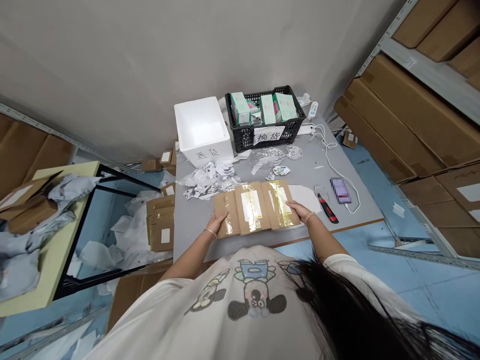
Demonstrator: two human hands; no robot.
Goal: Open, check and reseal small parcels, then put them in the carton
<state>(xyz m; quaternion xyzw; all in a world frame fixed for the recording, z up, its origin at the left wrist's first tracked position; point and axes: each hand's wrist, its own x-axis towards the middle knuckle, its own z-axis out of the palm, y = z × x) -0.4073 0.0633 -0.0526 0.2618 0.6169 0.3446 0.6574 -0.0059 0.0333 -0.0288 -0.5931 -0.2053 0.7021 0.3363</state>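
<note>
Hands: left hand and right hand lie open, palms down on the mailers.
Mailers: three taped kraft mailers sit side by side near the desk edge.
Risk: uneven pressure could slide them against the red box cutter.

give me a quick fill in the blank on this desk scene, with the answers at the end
The left hand and right hand rest on ____ taped cardboard mailers.
The crate beyond them is ____ and holds green boxes.
The foam box sits to the ____ of the crate in this view.

Answers: three; black; left
</note>
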